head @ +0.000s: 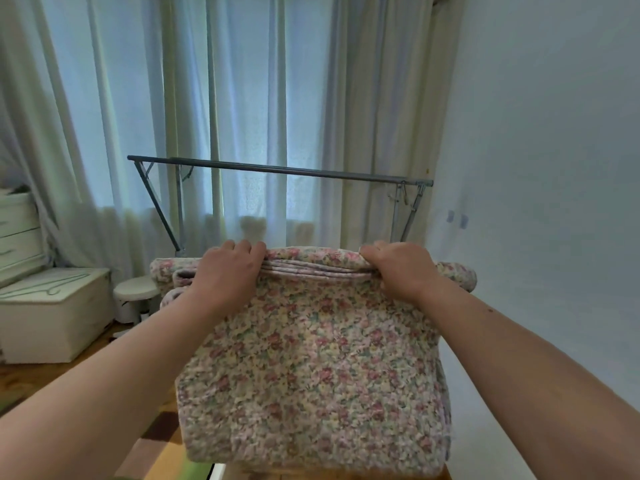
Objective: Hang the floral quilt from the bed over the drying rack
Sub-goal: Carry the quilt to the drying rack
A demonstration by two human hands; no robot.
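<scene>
The floral quilt (311, 362), pink and cream with small flowers, hangs folded in several layers in front of me. My left hand (230, 271) grips its top fold on the left. My right hand (398, 268) grips the same fold on the right. The grey metal drying rack (277, 169) stands behind the quilt, before the curtains. Its top bar runs left to right above and beyond my hands, bare. The quilt hides the rack's lower part, and the bed is out of view.
Pale curtains (242, 98) cover the window behind the rack. A white storage box (52, 313) and white drawers (17, 233) stand at the left, with a small white stool (135, 292) beside them. A plain wall (536, 168) is on the right. Wooden floor (27, 379) shows below left.
</scene>
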